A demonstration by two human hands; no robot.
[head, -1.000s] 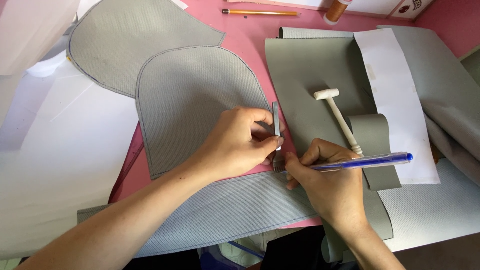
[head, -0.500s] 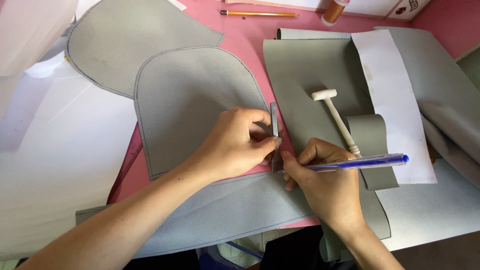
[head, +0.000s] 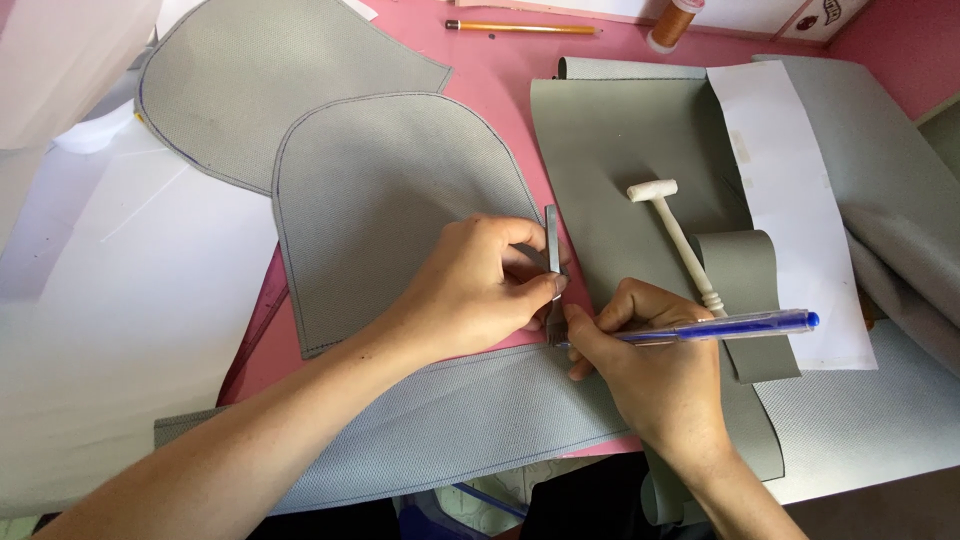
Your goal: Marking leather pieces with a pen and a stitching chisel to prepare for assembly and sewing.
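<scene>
Grey woven fabric covers most of the pink bench (head: 505, 75). A dome-shaped grey fabric panel with a stitched edge (head: 390, 200) lies at the middle of the bench, and a second rounded grey panel (head: 270, 80) lies beyond it toward the far left corner. Along the near edge runs a long grey fabric strip (head: 470, 420).

The left hand (head: 480, 285) rests on the lower right corner of the dome-shaped panel, its fingers curled closed around a slim flat metal pronged punch (head: 551, 255), which stands upright with its tip on the long strip, just where the strip meets the panel's corner. The prongs themselves are mostly hidden between the two hands, so their exact contact point is hard to make out.

The right hand (head: 655, 365) is pinched shut on a blue transparent ballpoint pen (head: 730, 325), whose tip sits right beside the foot of the punch while its barrel points toward the right edge of the bench.

Just beyond the right hand, a small white mallet with a turned handle (head: 680, 240) lies on a smooth grey sheet (head: 620, 150), next to a curled grey strip (head: 745, 290) and a white paper sheet (head: 790, 190). At the far edge lie a yellow pencil (head: 520, 26) and an orange thread spool (head: 672, 22). White paper (head: 120, 330) covers the left side.
</scene>
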